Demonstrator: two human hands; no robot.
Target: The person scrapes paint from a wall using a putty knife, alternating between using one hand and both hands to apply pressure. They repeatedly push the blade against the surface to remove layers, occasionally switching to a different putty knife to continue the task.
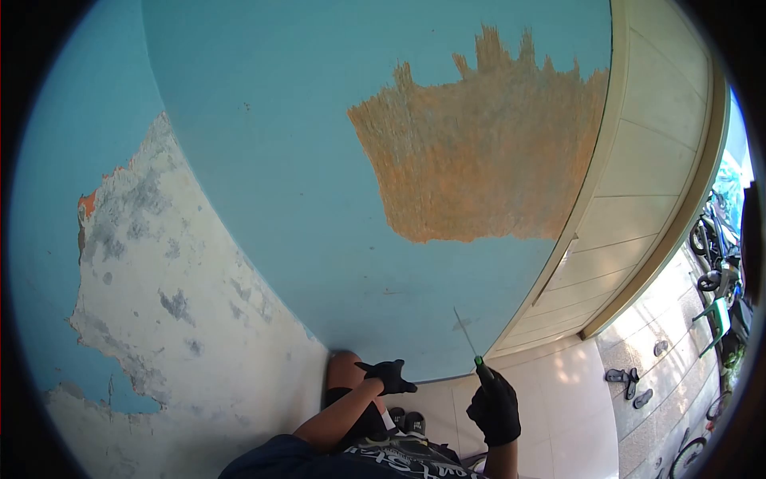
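My right hand (496, 409), in a black glove, is closed around the green-and-black handle of a screwdriver (465, 333). Its long thin metal shaft points up and to the left, overlapping the lower part of the blue wall (319, 199). My left hand (388, 377), also black-gloved, hovers by my bent knee (345, 371) with its fingers apart and nothing visible in it. Above both hands, a large brown-orange patch (487, 160) shows where the blue paint is gone, its top edge ragged.
On the left, another wall has a broad bare white-grey patch (159, 271) with flaking edges. A cream panelled door frame (630, 184) borders the blue wall on the right. Outside lie sandals (622, 375) on paving, with a green chair (716, 326) and motorbikes (710, 279) beyond.
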